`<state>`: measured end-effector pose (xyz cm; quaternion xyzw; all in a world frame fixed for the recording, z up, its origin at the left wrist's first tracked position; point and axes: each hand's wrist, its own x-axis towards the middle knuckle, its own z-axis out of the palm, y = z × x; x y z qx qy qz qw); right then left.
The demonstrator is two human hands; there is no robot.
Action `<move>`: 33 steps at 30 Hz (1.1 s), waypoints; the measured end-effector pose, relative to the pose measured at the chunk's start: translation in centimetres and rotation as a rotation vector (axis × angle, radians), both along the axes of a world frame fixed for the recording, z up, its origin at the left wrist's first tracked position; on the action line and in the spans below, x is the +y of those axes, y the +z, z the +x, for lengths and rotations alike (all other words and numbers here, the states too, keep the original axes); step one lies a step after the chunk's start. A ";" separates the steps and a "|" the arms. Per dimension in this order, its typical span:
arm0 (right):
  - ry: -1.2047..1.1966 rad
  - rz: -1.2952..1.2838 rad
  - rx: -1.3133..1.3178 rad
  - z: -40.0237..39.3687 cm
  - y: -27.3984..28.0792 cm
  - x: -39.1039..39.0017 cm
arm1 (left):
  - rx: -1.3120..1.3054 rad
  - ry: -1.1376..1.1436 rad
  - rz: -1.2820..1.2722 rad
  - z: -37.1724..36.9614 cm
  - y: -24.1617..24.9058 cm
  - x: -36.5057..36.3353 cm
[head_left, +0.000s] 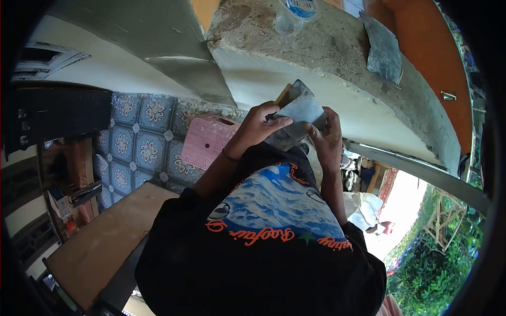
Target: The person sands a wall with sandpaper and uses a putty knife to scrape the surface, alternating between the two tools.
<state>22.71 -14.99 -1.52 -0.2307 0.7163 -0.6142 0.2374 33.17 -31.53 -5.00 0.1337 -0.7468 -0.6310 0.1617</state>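
Observation:
Both my hands hold a folded grey sheet that looks like sandpaper point(303, 111), out in front of my chest. My left hand point(259, 125) grips its left side, thumb lying across the lower part and fingers behind. At the right edge, my right hand point(328, 138) pinches it between thumb and curled fingers. A tan strip point(283, 94) sticks out along the upper left of the fold, beside the left fingers. Another worn grey sheet point(383, 50) rests on the rough concrete ledge point(337, 47) above my hands.
A clear plastic cup point(289, 23) with a blue label stands on the ledge. A small metal piece point(448, 96) lies on the orange surface at right. Below left are a pink plastic stool point(206, 143) on patterned tiles and a brown tabletop point(105, 237).

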 end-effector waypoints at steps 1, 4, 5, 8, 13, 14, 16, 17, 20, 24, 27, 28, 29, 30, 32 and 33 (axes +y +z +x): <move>0.039 0.012 0.087 -0.5 -0.1 0.1 | 0.001 0.018 0.002 -0.1 0.1 0.1; 0.004 0.019 0.242 -1.8 1.0 0.5 | 0.002 0.026 0.047 -0.9 0.9 1.2; 0.014 0.019 0.237 -2.5 1.0 1.1 | -0.016 0.005 0.062 -1.3 1.1 1.9; 0.087 0.021 0.310 -5.2 1.5 4.0 | 0.071 0.016 -0.038 -2.8 2.1 4.3; -0.236 -0.057 -0.149 -11.6 2.8 14.9 | 0.163 0.351 0.145 -3.7 4.1 9.8; -0.449 -0.119 -0.144 -13.3 2.2 17.7 | 0.274 0.461 0.149 -4.2 4.4 10.8; -0.775 -0.262 -0.131 -16.7 1.1 23.5 | 0.227 0.512 -0.047 -3.9 4.7 11.2; -0.888 -0.351 -0.119 -18.2 0.7 26.1 | 0.200 0.560 -0.236 -4.1 5.1 11.5; -1.019 -0.143 -0.009 -20.2 0.1 31.4 | 0.260 0.684 -0.321 -5.8 6.5 13.7; -1.004 0.019 0.146 -23.2 -4.1 32.5 | 0.333 0.649 -0.492 -10.6 6.9 16.7; -0.962 0.101 0.221 -24.0 -5.1 29.3 | 0.345 0.508 -0.902 -14.7 6.5 17.4; -0.922 0.479 0.632 -25.3 -8.0 30.3 | 0.320 0.481 -1.014 -15.9 6.7 17.6; -0.826 0.860 1.036 -26.3 -11.4 31.2 | 0.328 0.480 -1.002 -17.2 6.7 18.1; -0.890 0.873 1.044 -26.5 -12.6 30.6 | 0.306 0.470 -0.999 -18.1 6.7 18.2; -1.019 0.045 0.217 -26.9 -13.9 28.8 | 0.266 0.466 -1.025 -20.5 6.3 18.4; -1.082 -0.162 0.076 -23.9 -5.9 25.9 | 0.233 0.463 -1.049 -21.0 5.9 18.4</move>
